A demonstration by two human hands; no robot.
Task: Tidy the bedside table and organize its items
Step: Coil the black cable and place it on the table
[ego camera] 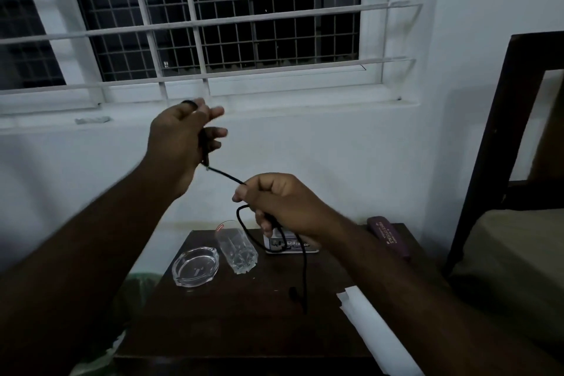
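Both hands — left hand [180,143], right hand [274,201] — grip a black cable [225,175]; labels unreadable.

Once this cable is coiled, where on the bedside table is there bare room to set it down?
The near front of the table is bare, between the glass ashtray and the white paper. The back is crowded: tumbler, small box, maroon case. The cable dangles over the middle.

On the dark wooden bedside table [232,330], a clear glass ashtray [195,266] sits at the left, a clear faceted drinking glass [236,249] just right of it, a small printed box [290,244] behind, a maroon spectacle case [389,238] at the far right, white paper [375,327] at the near right.
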